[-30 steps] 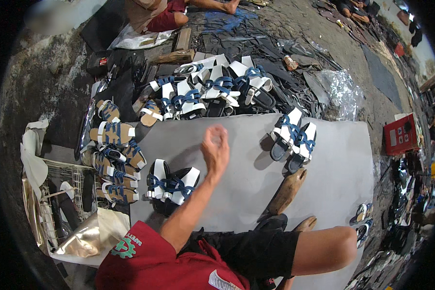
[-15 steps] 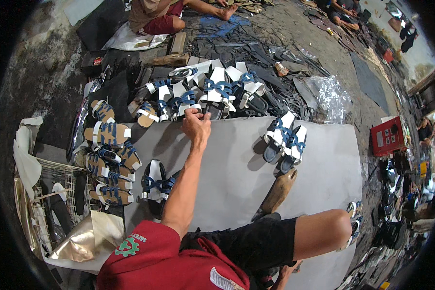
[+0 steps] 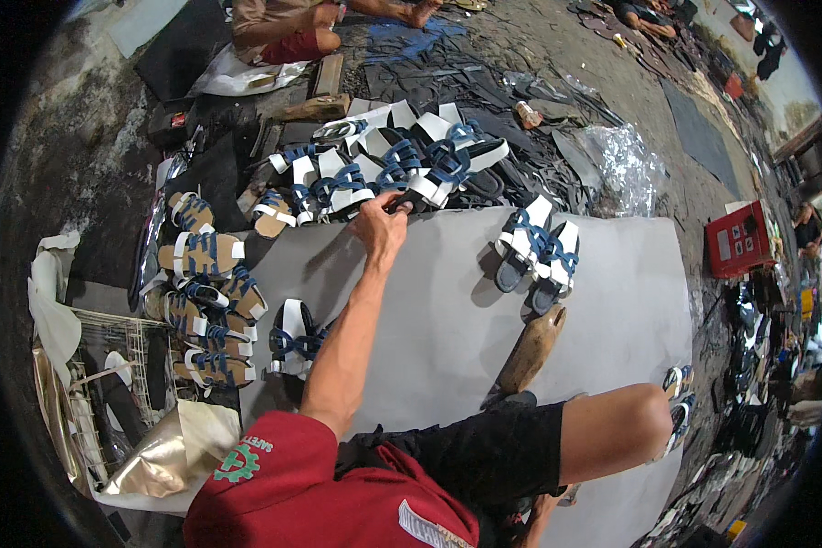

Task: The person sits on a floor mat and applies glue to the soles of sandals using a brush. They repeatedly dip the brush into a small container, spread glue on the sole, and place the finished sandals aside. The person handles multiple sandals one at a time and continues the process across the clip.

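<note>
At the near edge of a heap of blue-strapped sandals point(image 3: 333, 183), my left hand point(image 3: 382, 224) is closed on the end of a black-soled sandal point(image 3: 447, 166). That sandal has blue straps and white parts, and it tilts up to the right over the heap. My right hand point(image 3: 543, 511) is low in the view, mostly hidden below my bent leg, and its fingers do not show clearly. One pair of sandals point(image 3: 537, 251) stands on the grey sheet point(image 3: 429, 310) to the right. Another sandal point(image 3: 292, 333) lies left of my forearm, which partly covers it.
Tan-soled sandals point(image 3: 205, 256) are stacked at the left, above a white wire rack point(image 3: 137, 342). A wooden shoe last point(image 3: 532, 352) lies by my knee. Clear plastic point(image 3: 621, 169) and a red box point(image 3: 738, 239) are at the right. Another person point(image 3: 288, 32) sits at the far side.
My left hand has closed on a sandal's end and tilted it up from the heap toward the right. The whole view has shifted slightly.
</note>
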`<state>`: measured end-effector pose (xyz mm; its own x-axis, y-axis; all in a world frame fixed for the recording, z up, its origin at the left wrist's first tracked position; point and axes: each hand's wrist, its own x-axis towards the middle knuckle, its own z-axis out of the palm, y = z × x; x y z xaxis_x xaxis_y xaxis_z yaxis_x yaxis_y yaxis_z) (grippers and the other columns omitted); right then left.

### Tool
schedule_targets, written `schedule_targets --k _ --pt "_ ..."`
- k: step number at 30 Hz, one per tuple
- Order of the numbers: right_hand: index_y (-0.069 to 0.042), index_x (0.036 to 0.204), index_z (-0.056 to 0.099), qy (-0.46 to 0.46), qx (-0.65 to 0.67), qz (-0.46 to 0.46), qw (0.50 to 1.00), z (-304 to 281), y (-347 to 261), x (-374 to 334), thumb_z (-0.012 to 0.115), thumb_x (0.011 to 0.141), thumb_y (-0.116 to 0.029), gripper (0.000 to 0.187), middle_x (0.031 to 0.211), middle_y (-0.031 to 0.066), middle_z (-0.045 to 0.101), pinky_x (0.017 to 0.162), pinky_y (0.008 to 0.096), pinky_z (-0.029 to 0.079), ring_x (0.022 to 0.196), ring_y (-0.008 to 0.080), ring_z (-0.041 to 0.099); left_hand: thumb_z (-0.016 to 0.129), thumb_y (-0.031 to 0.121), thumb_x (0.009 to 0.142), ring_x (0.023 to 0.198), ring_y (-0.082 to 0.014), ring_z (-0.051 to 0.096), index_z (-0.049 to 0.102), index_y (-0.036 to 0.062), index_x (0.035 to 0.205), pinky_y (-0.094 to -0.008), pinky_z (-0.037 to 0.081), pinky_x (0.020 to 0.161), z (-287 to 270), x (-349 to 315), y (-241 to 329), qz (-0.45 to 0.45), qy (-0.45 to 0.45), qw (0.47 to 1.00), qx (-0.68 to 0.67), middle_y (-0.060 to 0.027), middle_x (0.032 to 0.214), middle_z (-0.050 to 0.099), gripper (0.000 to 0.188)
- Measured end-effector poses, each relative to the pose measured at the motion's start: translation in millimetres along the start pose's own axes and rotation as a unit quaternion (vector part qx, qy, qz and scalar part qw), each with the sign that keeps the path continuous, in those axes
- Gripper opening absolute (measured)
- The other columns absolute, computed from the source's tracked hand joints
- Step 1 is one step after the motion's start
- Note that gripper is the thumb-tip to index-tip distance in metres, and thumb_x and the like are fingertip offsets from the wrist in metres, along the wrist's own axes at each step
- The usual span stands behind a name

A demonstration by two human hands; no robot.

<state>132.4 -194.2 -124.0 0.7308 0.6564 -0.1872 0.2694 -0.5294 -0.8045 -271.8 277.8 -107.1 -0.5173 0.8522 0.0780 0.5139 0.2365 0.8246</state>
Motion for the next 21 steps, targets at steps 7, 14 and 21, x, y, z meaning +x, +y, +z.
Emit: schedule_targets --k 7,14,21 --pt "0.001 0.139 0.057 -0.003 0.003 0.0 1.0 -2 1 -1 0.064 0.1 -0.013 0.043 0.127 0.0179 0.064 0.09 0.039 0.054 0.105 0.0276 0.065 0.081 0.02 0.093 0.086 -0.0084 0.064 0.079 0.007 0.11 -0.0283 0.046 0.08 -45 -29 89 -0.066 -0.046 0.909 -0.408 0.0008 0.097 0.076 0.021" --pt "0.001 0.139 0.057 -0.012 0.01 -0.007 1.0 -1 4 0 0.063 0.1 -0.014 0.042 0.127 0.0178 0.064 0.09 0.0393 0.054 0.104 0.0276 0.065 0.083 0.018 0.093 0.096 -0.0057 0.065 0.077 0.0118 0.109 -0.028 0.043 0.09 -81 -88 158 -0.019 -0.054 0.843 -0.534 0.0025 0.105 0.078 0.018" --pt "0.001 0.138 0.057 -0.018 0.015 -0.018 1.0 -1 7 0 0.063 0.1 -0.015 0.042 0.126 0.0176 0.064 0.09 0.0396 0.054 0.104 0.0276 0.065 0.082 0.016 0.094 0.1 -0.0077 0.067 0.078 0.0096 0.11 -0.0276 0.047 0.094 -82 -103 162 0.0 -0.106 0.822 -0.56 0.0004 0.106 0.079 0.018"
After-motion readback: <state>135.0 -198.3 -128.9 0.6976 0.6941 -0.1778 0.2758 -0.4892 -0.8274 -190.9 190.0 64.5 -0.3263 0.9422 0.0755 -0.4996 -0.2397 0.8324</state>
